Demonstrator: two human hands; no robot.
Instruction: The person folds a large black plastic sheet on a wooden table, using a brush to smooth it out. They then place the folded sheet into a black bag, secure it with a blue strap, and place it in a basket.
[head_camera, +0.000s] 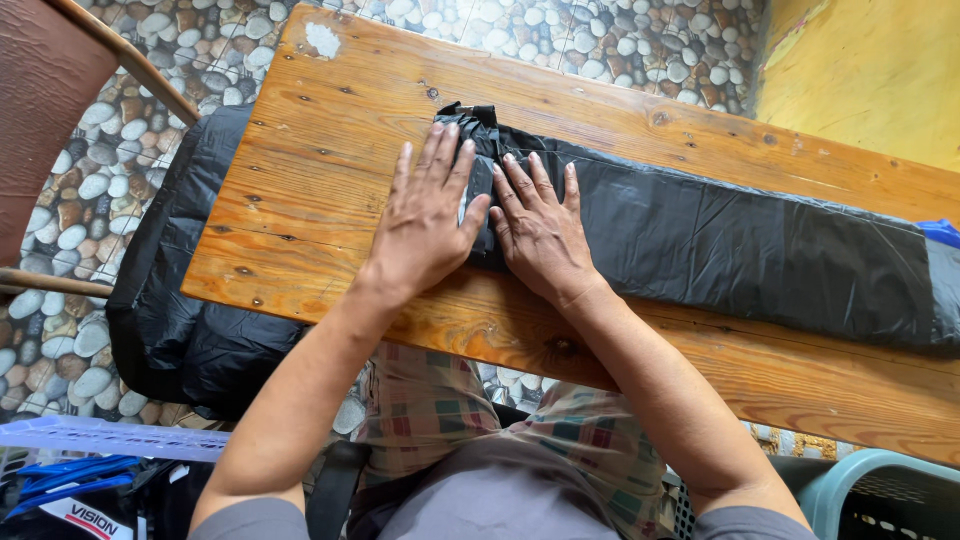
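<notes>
Pressing down side by side near the middle of the frame, two bare hands lie flat on the left end of a long folded black plastic sheet (720, 240). This black strip stretches from the upper centre of the frame across to the right edge, resting on a wooden table (300, 200). Resting half on the wood and half on the plastic, the left hand (425, 225) has its fingers spread and extended, gripping nothing. Just beside it, the right hand (540, 235) lies wholly on the plastic, fingers fanned open, palm down, thumbs of both hands almost touching. At the left of the frame a bulky black plastic bag (180, 300) hangs beside the table edge above a pebble-pattern floor (70, 200). A light blue plastic basket (880, 495) sits in the lower right corner.
</notes>
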